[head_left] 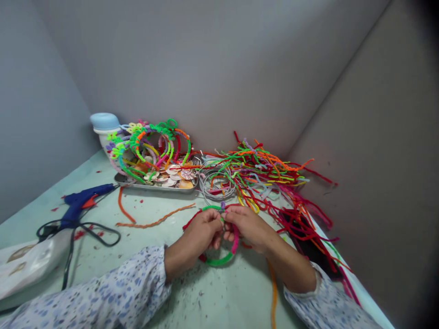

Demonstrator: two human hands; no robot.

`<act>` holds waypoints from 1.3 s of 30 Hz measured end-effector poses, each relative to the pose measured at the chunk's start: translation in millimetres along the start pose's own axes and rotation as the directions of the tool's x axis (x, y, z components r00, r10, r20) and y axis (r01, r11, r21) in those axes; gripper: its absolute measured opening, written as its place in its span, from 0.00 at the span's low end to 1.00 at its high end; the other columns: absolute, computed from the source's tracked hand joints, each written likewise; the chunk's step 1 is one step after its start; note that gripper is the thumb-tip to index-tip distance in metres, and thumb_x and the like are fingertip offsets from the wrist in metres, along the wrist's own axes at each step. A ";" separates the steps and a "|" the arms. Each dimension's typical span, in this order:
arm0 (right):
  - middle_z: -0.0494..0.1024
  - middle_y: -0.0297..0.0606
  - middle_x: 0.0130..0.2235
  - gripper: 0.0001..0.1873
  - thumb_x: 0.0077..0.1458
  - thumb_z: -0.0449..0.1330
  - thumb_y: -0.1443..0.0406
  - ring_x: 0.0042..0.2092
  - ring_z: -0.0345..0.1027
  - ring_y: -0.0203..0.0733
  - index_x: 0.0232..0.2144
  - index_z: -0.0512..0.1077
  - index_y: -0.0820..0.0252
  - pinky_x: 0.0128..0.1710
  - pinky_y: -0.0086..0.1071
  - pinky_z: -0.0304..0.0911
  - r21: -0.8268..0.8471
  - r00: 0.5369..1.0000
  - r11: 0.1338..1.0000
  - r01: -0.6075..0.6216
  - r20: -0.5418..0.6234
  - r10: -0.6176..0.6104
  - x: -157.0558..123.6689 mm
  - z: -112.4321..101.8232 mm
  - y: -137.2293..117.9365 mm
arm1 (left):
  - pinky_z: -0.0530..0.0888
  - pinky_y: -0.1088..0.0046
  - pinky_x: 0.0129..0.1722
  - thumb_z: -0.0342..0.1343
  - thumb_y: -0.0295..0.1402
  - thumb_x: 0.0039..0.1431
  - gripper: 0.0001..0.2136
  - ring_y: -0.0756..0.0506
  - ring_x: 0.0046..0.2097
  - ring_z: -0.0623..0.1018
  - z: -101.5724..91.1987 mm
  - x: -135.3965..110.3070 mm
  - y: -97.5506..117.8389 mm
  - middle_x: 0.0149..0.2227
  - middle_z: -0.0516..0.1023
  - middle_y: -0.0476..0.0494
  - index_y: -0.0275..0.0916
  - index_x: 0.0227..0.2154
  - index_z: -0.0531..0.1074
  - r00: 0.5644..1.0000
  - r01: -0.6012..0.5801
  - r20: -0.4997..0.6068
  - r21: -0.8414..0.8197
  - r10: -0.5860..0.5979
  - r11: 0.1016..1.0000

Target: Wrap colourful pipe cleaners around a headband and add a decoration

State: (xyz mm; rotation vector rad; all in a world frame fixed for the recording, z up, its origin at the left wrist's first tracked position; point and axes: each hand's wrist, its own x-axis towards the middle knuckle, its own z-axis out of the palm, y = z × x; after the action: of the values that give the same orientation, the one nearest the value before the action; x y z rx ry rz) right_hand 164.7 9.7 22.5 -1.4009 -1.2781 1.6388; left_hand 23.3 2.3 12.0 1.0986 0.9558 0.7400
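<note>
A hoop wrapped in green, pink and red pipe cleaner (221, 262) hangs upright between my hands, just above the table. My left hand (201, 227) is closed, its thumb and fingers pinching at the upper part of the ring. From the other side, my right hand (249, 226) pinches close by, fingertips nearly meeting the left ones. A short purple pipe cleaner tip (222, 205) sticks up at the top of the hoop. What exactly lies between the fingertips is partly hidden by the fingers.
A metal tray (161, 188) holds shells and finished-looking hoops. Behind it stands a blue-lidded white container (104, 122). Wire coils (216, 185) lie beside piled pipe cleaners (267, 164). A blue glue gun (73, 208) with its cord, a plastic bag (30, 262) and a dark flat object (308, 246) flank my arms.
</note>
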 end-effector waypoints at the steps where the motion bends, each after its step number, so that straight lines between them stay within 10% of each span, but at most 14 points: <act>1: 0.69 0.29 0.18 0.10 0.50 0.58 0.61 0.19 0.65 0.30 0.21 0.65 0.60 0.18 0.22 0.59 0.004 1.000 1.000 0.000 0.002 0.000 0.4 0.2 0.6 | 0.54 0.80 0.15 0.50 0.30 0.49 0.02 0.56 0.15 0.64 -0.1 -0.2 -0.6 0.18 0.71 0.53 0.37 0.25 0.65 1.000 -0.006 0.007 -0.012 0.006 1.000; 39: 0.75 0.32 0.23 0.10 0.47 0.61 0.60 0.22 0.66 0.29 0.25 0.68 0.62 0.25 0.23 0.61 0.040 0.995 0.998 -0.047 0.092 0.043 -3.2 -11.9 -5.0 | 0.52 0.84 0.13 0.50 0.29 0.52 0.07 0.58 0.16 0.62 -3.4 -2.3 5.2 0.19 0.67 0.51 0.34 0.21 0.67 0.988 0.119 0.117 -0.197 -0.098 0.973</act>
State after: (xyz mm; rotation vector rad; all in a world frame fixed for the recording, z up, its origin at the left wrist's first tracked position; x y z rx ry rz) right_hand 176.3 11.8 28.7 -1.3525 -1.2639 1.7682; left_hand 19.1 3.2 17.0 0.8900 0.8234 0.6674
